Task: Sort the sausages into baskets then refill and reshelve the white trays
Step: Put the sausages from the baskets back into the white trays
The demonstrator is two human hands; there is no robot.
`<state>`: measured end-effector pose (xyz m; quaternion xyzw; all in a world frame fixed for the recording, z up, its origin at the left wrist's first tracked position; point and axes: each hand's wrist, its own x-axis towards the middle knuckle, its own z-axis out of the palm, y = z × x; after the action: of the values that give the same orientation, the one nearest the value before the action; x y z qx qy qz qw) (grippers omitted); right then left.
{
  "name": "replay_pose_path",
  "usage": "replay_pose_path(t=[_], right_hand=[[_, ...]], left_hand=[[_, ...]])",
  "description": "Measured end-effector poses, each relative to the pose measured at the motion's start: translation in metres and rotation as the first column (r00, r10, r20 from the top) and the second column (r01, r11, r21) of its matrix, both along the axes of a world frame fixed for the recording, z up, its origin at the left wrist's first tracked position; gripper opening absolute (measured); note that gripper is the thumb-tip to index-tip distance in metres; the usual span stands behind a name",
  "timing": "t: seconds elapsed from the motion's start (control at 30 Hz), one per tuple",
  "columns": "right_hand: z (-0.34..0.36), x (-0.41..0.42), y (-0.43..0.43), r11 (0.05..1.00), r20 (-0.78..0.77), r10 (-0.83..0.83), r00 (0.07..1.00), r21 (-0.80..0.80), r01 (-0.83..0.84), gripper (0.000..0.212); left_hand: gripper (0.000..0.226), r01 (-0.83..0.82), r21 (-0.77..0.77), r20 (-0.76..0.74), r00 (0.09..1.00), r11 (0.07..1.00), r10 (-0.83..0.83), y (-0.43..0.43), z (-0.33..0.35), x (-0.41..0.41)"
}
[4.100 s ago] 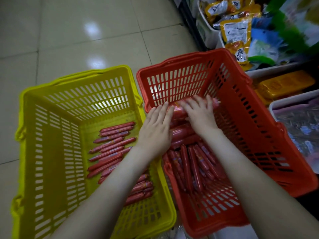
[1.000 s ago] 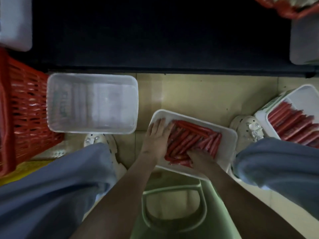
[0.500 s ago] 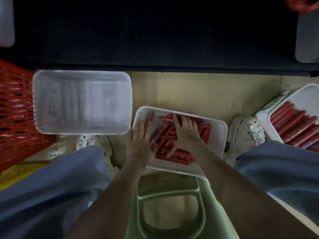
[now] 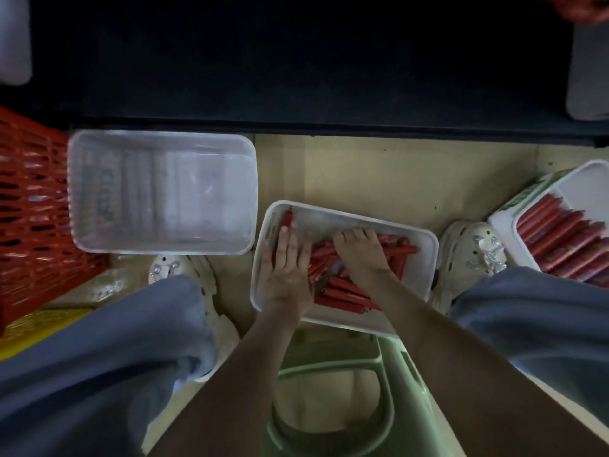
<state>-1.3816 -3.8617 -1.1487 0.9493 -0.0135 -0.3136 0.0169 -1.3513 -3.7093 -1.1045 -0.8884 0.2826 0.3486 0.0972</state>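
Head view: white tray (image 4: 424, 258) sits on the floor between the feet, sausages (image 4: 342, 293) jumbled inside. Left hand (image 4: 286, 268) lies flat, fingers straight, at the tray's left side. Right hand (image 4: 361, 255) is spread flat on the pile, gripping nothing. I judge a hard sideways sweep could roll sausages over the low rim.

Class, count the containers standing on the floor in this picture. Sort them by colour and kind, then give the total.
White trays: 3
Red basket: 1
Yellow basket: 1
Total: 5
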Motion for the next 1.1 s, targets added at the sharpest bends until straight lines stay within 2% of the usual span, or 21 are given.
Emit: replay_pose_path(t=[0.1, 0.13, 0.17, 0.2, 0.23, 0.27, 0.3, 0.33, 0.37, 0.4, 0.43, 0.5, 0.57, 0.63, 0.7, 0.73, 0.83, 0.93, 1.1], right_hand=[[0.035, 0.002, -0.010, 0.991, 0.201, -0.108, 0.974, 0.097, 0.090, 0.060], [0.052, 0.006, -0.014, 0.968, 0.232, -0.218, 0.948, 0.174, 0.180, 0.054], [0.072, 0.012, -0.017, 0.898, 0.236, -0.406, 0.883, 0.285, 0.336, 0.043], [0.092, 0.018, -0.019, 0.748, 0.176, -0.619, 0.766, 0.428, 0.506, 0.035], [0.112, 0.023, -0.022, 0.534, 0.090, -0.795, 0.600, 0.572, 0.622, 0.028], [0.135, 0.028, -0.023, 0.298, -0.011, -0.907, 0.421, 0.689, 0.660, 0.019], [0.159, 0.032, -0.023, 0.090, -0.106, -0.957, 0.271, 0.779, 0.621, 0.007], [0.183, 0.035, -0.024, -0.083, -0.202, -0.966, 0.162, 0.834, 0.545, 0.007], [0.206, 0.037, -0.025, -0.214, -0.292, -0.951, 0.101, 0.856, 0.470, 0.014], [0.227, 0.037, -0.026, -0.324, -0.381, -0.921, 0.077, 0.861, 0.392, 0.019], [0.248, 0.035, -0.026, -0.412, -0.458, -0.885, 0.081, 0.853, 0.320, 0.020], [0.283, 0.028, -0.024, -0.557, -0.588, -0.795, 0.149, 0.805, 0.205, 0.016], [0.309, 0.019, -0.019, -0.620, -0.638, -0.741, 0.209, 0.770, 0.152, 0.013], [0.325, 0.011, -0.010, -0.630, -0.646, -0.723, 0.245, 0.762, 0.148, 0.009], [0.338, 0.006, 0.001, -0.626, -0.647, -0.712, 0.271, 0.761, 0.172, 0.005], [0.342, 0.004, 0.007, -0.615, -0.642, -0.710, 0.290, 0.766, 0.188, 0.009], [0.356, -0.001, 0.023, -0.573, -0.611, -0.703, 0.363, 0.790, 0.219, 0.020], [0.369, -0.005, 0.032, -0.543, -0.568, -0.704, 0.427, 0.817, 0.192, 0.025], [0.390, -0.004, 0.036, -0.528, -0.511, -0.700, 0.498, 0.841, 0.122, 0.033]], left_hand=[[0.093, -0.281, -0.161, -0.065, 0.960, 0.946, 0.274, -0.013, 0.020, 0.002], [0.095, -0.400, -0.229, -0.113, 0.916, 0.887, 0.384, -0.018, 0.029, 0.004], [0.096, -0.516, -0.281, -0.185, 0.856, 0.809, 0.482, -0.026, 0.041, 0.008], [0.093, -0.629, -0.324, -0.294, 0.777, 0.707, 0.557, -0.035, 0.056, 0.014], [0.082, -0.728, -0.342, -0.424, 0.684, 0.594, 0.594, -0.046, 0.072, 0.019], [0.065, -0.804, -0.329, -0.563, 0.589, 0.496, 0.580, -0.056, 0.093, 0.025], [0.048, -0.855, -0.296, -0.683, 0.502, 0.426, 0.531, -0.064, 0.116, 0.028], [0.037, -0.888, -0.277, -0.768, 0.434, 0.367, 0.471, -0.071, 0.139, 0.030], [0.033, -0.910, -0.264, -0.822, 0.386, 0.321, 0.418, -0.074, 0.161, 0.031], [0.034, -0.922, -0.245, -0.860, 0.350, 0.300, 0.372, -0.075, 0.180, 0.032], [0.033, -0.924, -0.230, -0.886, 0.328, 0.305, 0.327, -0.072, 0.196, 0.031], [0.022, -0.904, -0.219, -0.921, 0.315, 0.367, 0.227, -0.059, 0.226, 0.031], [0.010, -0.871, -0.236, -0.930, 0.332, 0.432, 0.160, -0.043, 0.255, 0.028], [0.009, -0.846, -0.294, -0.913, 0.387, 0.445, 0.131, -0.028, 0.277, 0.021], [0.014, -0.839, -0.342, -0.896, 0.427, 0.423, 0.121, -0.015, 0.294, 0.010], [0.016, -0.843, -0.355, -0.894, 0.433, 0.404, 0.116, -0.010, 0.301, 0.005], [0.024, -0.875, -0.342, -0.907, 0.403, 0.344, 0.122, 0.006, 0.314, -0.006], [0.036, -0.877, -0.354, -0.901, 0.413, 0.324, 0.133, 0.016, 0.324, -0.008], [0.031, -0.865, -0.407, -0.887, 0.451, 0.293, 0.100, 0.020, 0.346, -0.002]])
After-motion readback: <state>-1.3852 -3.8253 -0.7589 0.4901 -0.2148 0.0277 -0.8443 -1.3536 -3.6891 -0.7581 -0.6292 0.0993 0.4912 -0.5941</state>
